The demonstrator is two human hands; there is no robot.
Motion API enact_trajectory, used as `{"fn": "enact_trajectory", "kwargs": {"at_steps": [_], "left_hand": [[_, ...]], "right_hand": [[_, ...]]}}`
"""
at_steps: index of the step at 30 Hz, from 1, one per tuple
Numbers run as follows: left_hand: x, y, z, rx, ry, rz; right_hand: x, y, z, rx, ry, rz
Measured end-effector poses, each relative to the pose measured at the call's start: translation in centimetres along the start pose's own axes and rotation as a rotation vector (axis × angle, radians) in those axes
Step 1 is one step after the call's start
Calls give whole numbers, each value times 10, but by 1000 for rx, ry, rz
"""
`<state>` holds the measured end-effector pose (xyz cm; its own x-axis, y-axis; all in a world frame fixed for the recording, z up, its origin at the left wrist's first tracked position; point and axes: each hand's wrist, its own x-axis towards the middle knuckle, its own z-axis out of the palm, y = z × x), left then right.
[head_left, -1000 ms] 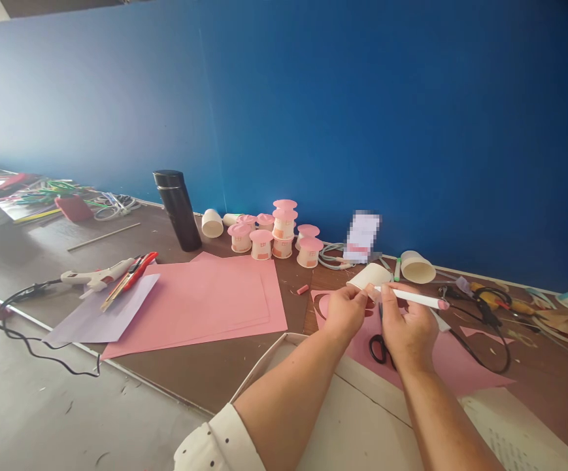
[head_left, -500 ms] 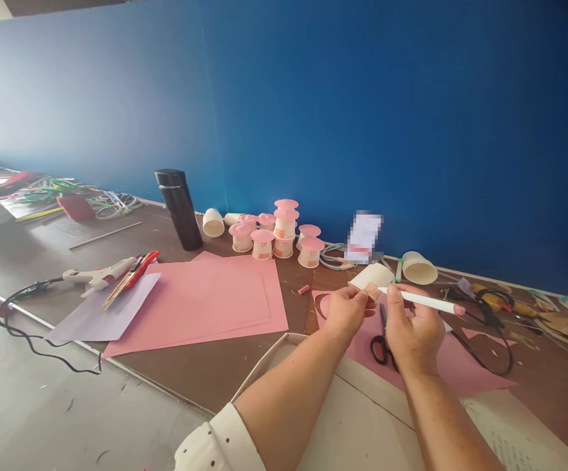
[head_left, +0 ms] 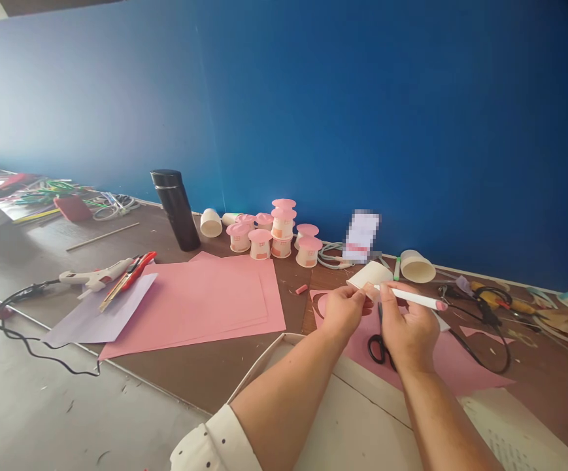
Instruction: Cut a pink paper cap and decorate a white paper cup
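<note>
My left hand (head_left: 345, 311) is closed round a white paper cup (head_left: 370, 272), which lies on its side with a small pinkish patch near my fingertips. In my right hand (head_left: 408, 330) is a white marker (head_left: 418, 299) with a pink end, its tip side at the patch. Black-handled scissors (head_left: 376, 348) lie beneath my hands on pink paper (head_left: 453, 360). A red-pink cap (head_left: 302, 289) rests to the left of the hands. Behind stand several small cups with pink round tops (head_left: 282, 226), some stacked.
Left are pink sheets (head_left: 215, 301), a glue gun (head_left: 95, 276), a red cutter (head_left: 134, 271) and a black bottle (head_left: 176, 209). Cups (head_left: 417, 266), a phone-like blurred item (head_left: 361, 235) and cables (head_left: 494, 307) lie near the blue wall. A white box lid (head_left: 357, 418) is under my forearms.
The view has shifted slightly. My right hand has drawn a little nearer to my left, with the marker's tip now closer to the left fingertips.
</note>
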<state>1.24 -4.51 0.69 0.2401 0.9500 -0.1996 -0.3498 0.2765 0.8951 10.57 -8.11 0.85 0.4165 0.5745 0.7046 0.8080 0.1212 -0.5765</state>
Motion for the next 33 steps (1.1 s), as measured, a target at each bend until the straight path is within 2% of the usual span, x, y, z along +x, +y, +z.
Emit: {"fn": "enact_trajectory", "kwargs": {"at_steps": [3,6,8,12,15,26,33], "left_hand": [[1,0,0,-6,4,-1],[1,-1,-1,-32,1,-9],[2,-2,-2,-74,-1,-23],[3,-3,-4,-270,-13,-76],[3,-2,-5,-382,-28,-116],[4,-6,-4,-354,-54,-102],[2,-5,-4,-332,-34,-103]], "right_hand": [[0,0,0,0,36,8],[1,0,0,31,-33,18],[1,1,-1,30,-34,13],[4,4,-2,19,60,24],[4,5,-3,53,22,40],[5,5,1,91,-107,13],[3,10,4,79,-54,-31]]}}
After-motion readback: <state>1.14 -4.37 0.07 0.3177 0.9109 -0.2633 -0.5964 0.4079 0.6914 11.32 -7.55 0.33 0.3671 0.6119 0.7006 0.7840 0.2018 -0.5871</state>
